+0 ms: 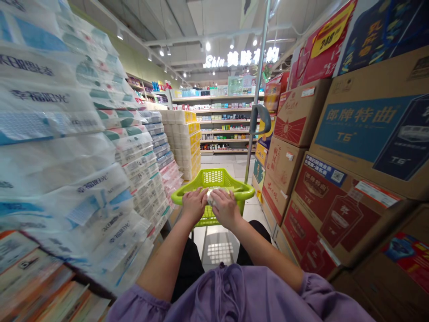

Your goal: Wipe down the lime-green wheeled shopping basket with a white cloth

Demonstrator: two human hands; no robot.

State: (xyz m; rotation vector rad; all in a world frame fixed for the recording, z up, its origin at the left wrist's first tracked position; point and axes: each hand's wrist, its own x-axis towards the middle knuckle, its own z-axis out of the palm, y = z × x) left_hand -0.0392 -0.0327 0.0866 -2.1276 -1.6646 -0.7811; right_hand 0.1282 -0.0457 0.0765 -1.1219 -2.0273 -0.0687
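Observation:
A lime-green plastic shopping basket (217, 179) stands ahead of me in a narrow shop aisle. My left hand (193, 204) and my right hand (225, 208) lie side by side on its near rim, fingers curled. Between them shows a small pale object (210, 197), too small to name. Both forearms reach forward from purple sleeves.
Tall stacks of wrapped tissue packs (83, 147) crowd the left side. Stacked brown and red cartons (335, 156) line the right. A metal pole (258, 89) with a curved handle rises right of the basket. Product shelves (224, 125) close the aisle's far end.

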